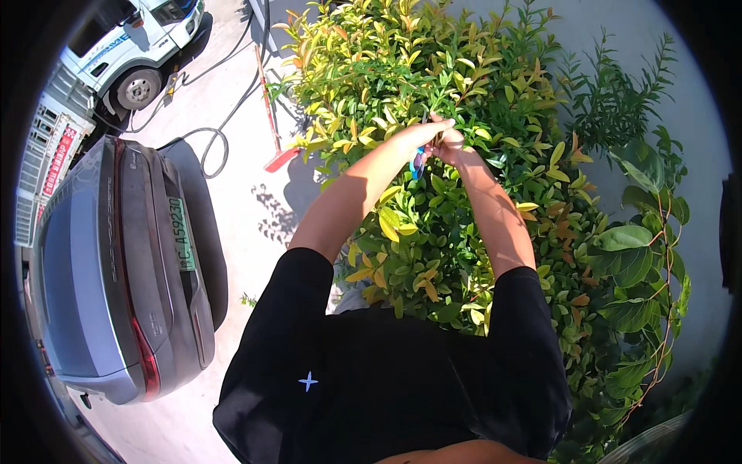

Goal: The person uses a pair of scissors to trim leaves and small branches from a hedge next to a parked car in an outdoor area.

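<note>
Shears [418,161] with blue handles sat between both hands, out ahead of the person at the top of the bush [433,100]. Their long axis ran roughly away from the body, the tip hidden among the leaves. Left hand [421,135] was closed over the handles from above; right hand [450,145] touched it from the other side, fingers curled, though whether it gripped the handles could not be told. Both hands were equally near. No containers showed. A grey car [116,263] stood well apart on the left.
</note>
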### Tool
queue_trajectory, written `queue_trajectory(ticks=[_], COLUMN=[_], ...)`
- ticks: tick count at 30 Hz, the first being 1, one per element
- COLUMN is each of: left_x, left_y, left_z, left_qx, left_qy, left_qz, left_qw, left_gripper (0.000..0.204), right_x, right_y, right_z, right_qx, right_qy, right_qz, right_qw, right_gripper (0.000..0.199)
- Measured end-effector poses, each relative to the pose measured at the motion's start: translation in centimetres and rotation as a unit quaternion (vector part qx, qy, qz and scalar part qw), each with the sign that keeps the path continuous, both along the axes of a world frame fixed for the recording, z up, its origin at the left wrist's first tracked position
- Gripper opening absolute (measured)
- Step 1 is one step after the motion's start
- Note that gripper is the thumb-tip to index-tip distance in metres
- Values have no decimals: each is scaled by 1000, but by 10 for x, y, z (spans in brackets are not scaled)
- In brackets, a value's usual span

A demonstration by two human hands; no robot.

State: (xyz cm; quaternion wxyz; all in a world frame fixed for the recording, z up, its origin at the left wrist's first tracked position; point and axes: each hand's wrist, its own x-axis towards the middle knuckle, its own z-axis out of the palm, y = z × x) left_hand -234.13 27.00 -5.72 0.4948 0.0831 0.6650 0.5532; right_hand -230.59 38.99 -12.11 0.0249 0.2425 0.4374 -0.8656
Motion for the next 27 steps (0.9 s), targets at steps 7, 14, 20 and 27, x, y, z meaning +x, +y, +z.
queue_trajectory(ticks=[7,14,20,27], left_x=[-8,-6,2,9], left_y=[11,20,17,3], left_z=[1,6,14,-4], left_qx=[29,-24,46,72], left_qy=[-30,-8,16,-23], left_qz=[2,5,41,24], left_qw=[999,1000,998,997], left_gripper=[52,52,45,44], right_x=[-4,-2,-2,8], right_y=[4,8,6,6], right_z=[-4,-2,6,3], right_qx=[51,9,78,142], right_qy=[32,31,21,-36], right_qz=[-18,-35,-71,-100], right_qw=[998,999,994,984], right_gripper=[45,43,41,37])
